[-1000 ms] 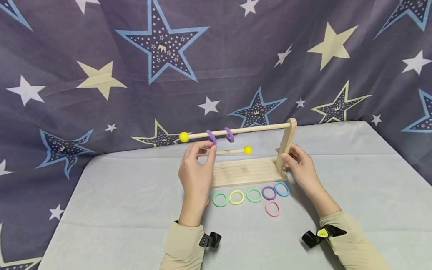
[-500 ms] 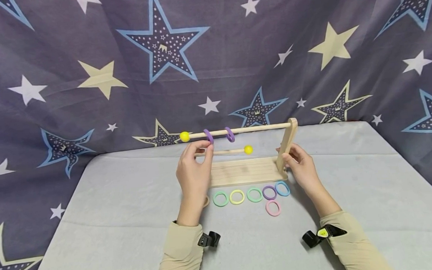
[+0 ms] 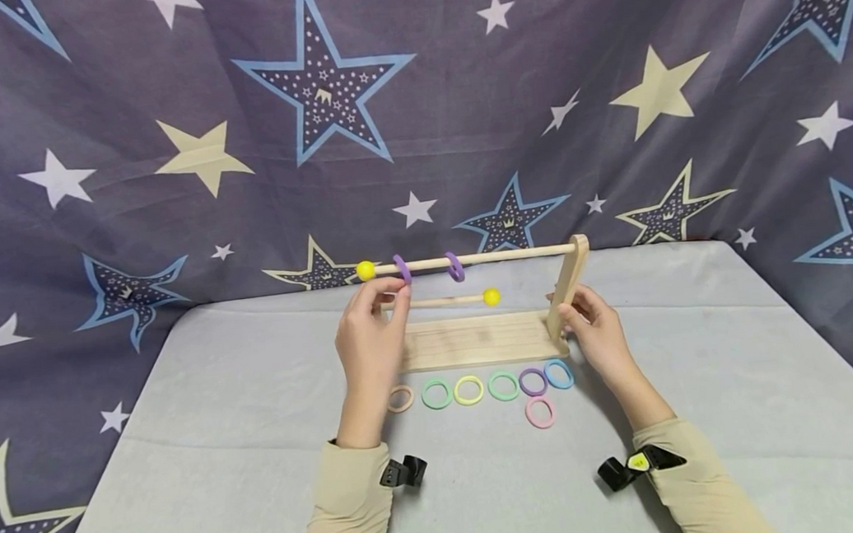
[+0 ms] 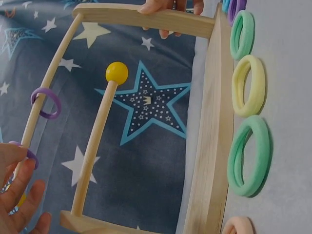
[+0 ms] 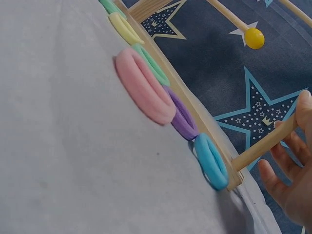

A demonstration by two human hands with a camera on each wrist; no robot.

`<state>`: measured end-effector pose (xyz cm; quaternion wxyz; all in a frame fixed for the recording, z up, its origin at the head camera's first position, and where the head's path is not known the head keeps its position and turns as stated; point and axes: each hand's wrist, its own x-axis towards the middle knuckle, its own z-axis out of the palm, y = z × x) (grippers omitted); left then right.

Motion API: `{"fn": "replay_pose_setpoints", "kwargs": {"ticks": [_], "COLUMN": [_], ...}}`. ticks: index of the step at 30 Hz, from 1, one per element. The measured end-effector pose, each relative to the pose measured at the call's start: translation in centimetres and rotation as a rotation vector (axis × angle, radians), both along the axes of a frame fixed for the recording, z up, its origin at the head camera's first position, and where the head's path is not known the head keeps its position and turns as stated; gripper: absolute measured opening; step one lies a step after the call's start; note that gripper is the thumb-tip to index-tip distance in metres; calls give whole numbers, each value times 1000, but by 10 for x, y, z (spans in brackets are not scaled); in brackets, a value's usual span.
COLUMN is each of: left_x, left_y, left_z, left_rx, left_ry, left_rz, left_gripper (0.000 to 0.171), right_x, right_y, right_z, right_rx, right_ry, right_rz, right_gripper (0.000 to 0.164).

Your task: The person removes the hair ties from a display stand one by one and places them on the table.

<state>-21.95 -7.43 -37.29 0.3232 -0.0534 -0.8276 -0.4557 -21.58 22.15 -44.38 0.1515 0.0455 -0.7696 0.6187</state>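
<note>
My left hand [image 3: 372, 336] pinches a purple hair tie [image 3: 401, 268] that hangs around the upper rod [image 3: 515, 254] of a wooden stand, close to the rod's yellow end ball [image 3: 365, 271]. Farther right on that rod hangs a second purple hair tie [image 3: 455, 267], untouched. My right hand [image 3: 600, 329] grips the stand's right upright [image 3: 567, 285], thumb in front and fingers behind. Below runs a shorter rod [image 4: 92, 151] tipped with a yellow ball [image 4: 117, 73], with nothing around it. In the head view my left hand hides the stand's left end.
Along the front of the wooden base [image 3: 484, 341] lie several hair ties: beige [image 3: 391, 403], green [image 3: 426, 402], yellow [image 3: 459, 398], another green [image 3: 493, 395], purple [image 3: 524, 390] and blue [image 5: 210, 163]. A pink one [image 5: 141, 87] lies nearer me on the grey cloth [image 3: 264, 492].
My left hand has slid the purple hair tie leftward along the upper rod, toward the yellow ball. The beige hair tie has come into sight beside my wrist. My right hand has stayed put.
</note>
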Motion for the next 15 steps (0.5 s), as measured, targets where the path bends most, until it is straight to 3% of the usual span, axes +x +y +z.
{"fn": "replay_pose_setpoints", "kwargs": {"ticks": [15], "left_x": [0], "left_y": [-15], "left_z": [4], "left_rx": [-3], "left_ry": [-3], "left_rz": [-7], "left_gripper": [9], "right_x": [1], "right_y": [-1], "right_z": [1], "right_rx": [0], "right_ry": [-17], "right_rz": [-13], "right_gripper": [37]}}
